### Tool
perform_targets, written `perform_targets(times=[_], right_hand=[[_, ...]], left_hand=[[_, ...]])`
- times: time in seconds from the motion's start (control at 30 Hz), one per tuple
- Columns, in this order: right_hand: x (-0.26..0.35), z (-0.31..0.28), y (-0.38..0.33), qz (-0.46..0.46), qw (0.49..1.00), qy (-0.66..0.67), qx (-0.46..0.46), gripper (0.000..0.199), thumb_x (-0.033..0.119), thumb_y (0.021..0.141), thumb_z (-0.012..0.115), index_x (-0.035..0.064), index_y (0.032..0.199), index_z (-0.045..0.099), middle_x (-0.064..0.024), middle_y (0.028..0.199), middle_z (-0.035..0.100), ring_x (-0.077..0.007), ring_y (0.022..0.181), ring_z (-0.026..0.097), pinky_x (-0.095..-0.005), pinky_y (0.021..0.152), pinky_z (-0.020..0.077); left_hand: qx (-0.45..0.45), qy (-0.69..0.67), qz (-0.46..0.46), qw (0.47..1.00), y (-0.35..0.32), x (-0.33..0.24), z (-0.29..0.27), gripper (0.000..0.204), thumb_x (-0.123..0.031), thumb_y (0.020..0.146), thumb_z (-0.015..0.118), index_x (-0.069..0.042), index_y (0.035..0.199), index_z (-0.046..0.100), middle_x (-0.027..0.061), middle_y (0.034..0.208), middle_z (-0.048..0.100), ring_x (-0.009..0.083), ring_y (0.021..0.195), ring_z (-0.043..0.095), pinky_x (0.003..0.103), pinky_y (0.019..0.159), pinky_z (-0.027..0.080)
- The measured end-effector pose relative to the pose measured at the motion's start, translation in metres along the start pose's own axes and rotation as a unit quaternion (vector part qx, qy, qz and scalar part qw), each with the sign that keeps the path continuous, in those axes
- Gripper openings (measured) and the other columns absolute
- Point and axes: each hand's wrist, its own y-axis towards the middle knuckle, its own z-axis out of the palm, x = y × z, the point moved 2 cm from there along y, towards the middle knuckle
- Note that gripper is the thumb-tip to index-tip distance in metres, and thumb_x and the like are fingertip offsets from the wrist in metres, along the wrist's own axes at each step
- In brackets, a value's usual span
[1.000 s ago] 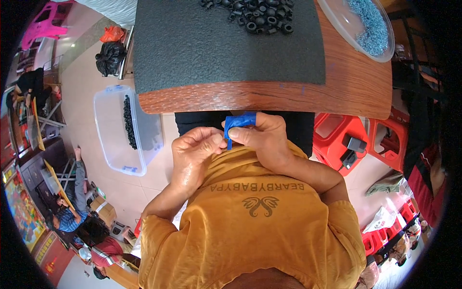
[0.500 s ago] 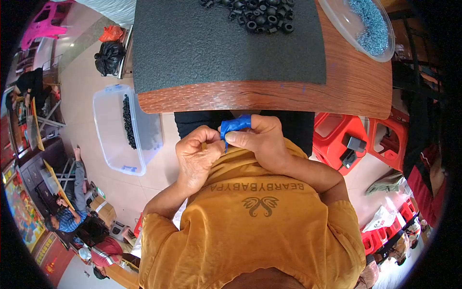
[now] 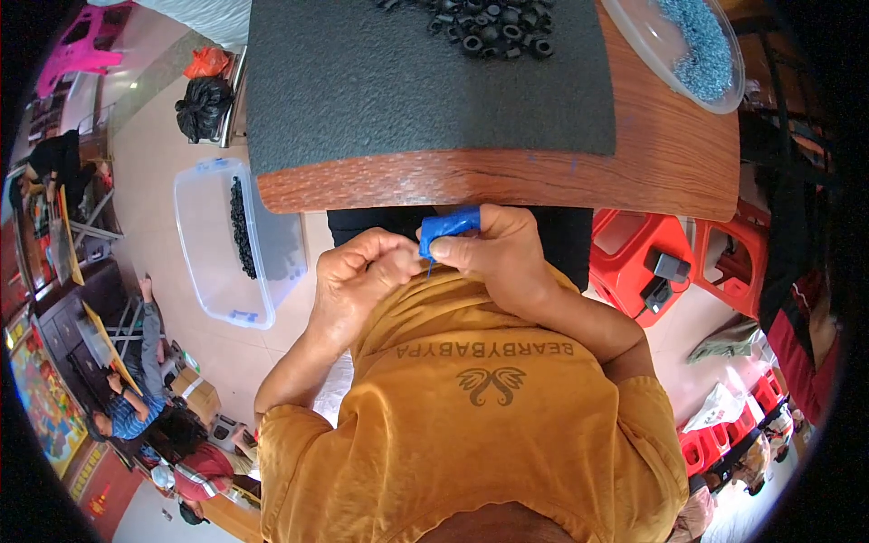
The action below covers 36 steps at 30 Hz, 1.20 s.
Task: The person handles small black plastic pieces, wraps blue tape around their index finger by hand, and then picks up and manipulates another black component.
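A glossy blue strip (image 3: 450,223), which looks like tape or thin film, covers the end of a finger of my right hand (image 3: 509,249). My right thumb presses against its lower side, and a thin blue tail hangs below. Beside it, my left hand (image 3: 362,276) is closed in a pinch near the strip's left edge. Whatever lies between the left fingertips is blurred and too small to make out. Both hands are held in front of my body, just short of the table edge.
The wooden table (image 3: 670,176) carries a dark mat (image 3: 407,100), small black ring-shaped parts (image 3: 493,27) and a clear tub (image 3: 670,77) of blue bits. A clear plastic bin (image 3: 208,271) stands at the left, red stools (image 3: 625,258) at the right. Other people sit farther off.
My left hand has shifted left, slightly away from the blue strip. The right hand has risen slightly with the strip around its finger, and the strip now lies smoother.
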Motion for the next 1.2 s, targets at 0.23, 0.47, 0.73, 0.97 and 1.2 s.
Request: perform_targets(times=[0.23, 0.47, 0.73, 0.97, 1.2], right_hand=[[0.000, -0.001, 0.002, -0.001, 0.999, 0.045, 0.019, 0.009, 0.004, 0.077, 0.066, -0.0042, 0.081, 0.063, -0.0072, 0.075, 0.065, -0.0100, 0.065, 0.059, -0.0231, 0.059, 0.0486], [-0.009, 0.000, 0.002, -0.041, 0.998, 0.035, -0.008, 0.009, 0.003, 0.077, 0.066, -0.0041, 0.081, 0.063, -0.0064, 0.075, 0.064, -0.0093, 0.065, 0.058, -0.0229, 0.058, 0.0483], [-0.002, -0.002, -0.002, -0.021, 0.999, -0.025, 0.021, 0.012, 0.001, 0.074, 0.067, -0.0018, 0.086, 0.066, -0.0057, 0.080, 0.066, -0.0080, 0.071, 0.058, -0.0223, 0.066, 0.0480], [-0.006, -0.001, -0.005, -0.008, 0.998, -0.054, 0.039, 0.012, 0.001, 0.074, 0.067, -0.0021, 0.085, 0.067, -0.0044, 0.079, 0.066, -0.0060, 0.069, 0.057, -0.0204, 0.063, 0.0472], [-0.011, 0.000, -0.002, -0.044, 0.997, 0.039, 0.057, 0.016, -0.005, 0.077, 0.062, -0.0006, 0.092, 0.065, -0.0038, 0.090, 0.062, -0.0087, 0.082, 0.056, -0.0242, 0.076, 0.0466]], left_hand=[[-0.008, -0.266, -0.116, 0.957, -0.004, 0.024, 0.012, 0.020, -0.003, 0.080, 0.064, 0.003, 0.098, 0.059, 0.0083, 0.086, 0.063, 0.0129, 0.082, 0.059, 0.025, 0.076, 0.048], [-0.032, -0.270, -0.085, 0.958, -0.006, 0.024, 0.016, 0.014, -0.001, 0.078, 0.066, 0.003, 0.090, 0.060, 0.0067, 0.082, 0.062, 0.0104, 0.073, 0.058, 0.023, 0.070, 0.048], [-0.014, -0.264, -0.114, 0.958, -0.004, 0.021, 0.012, 0.011, 0.004, 0.070, 0.066, 0.003, 0.079, 0.060, 0.0042, 0.074, 0.060, 0.0087, 0.063, 0.054, 0.022, 0.061, 0.045], [0.012, -0.198, -0.121, 0.973, -0.004, 0.017, 0.000, 0.009, 0.005, 0.069, 0.063, 0.003, 0.077, 0.060, 0.0035, 0.070, 0.058, 0.0088, 0.060, 0.052, 0.022, 0.059, 0.043], [-0.016, -0.253, -0.148, 0.956, 0.000, 0.019, 0.001, 0.008, 0.001, 0.073, 0.063, 0.004, 0.079, 0.059, 0.0075, 0.068, 0.060, 0.0118, 0.060, 0.055, 0.023, 0.058, 0.044]])
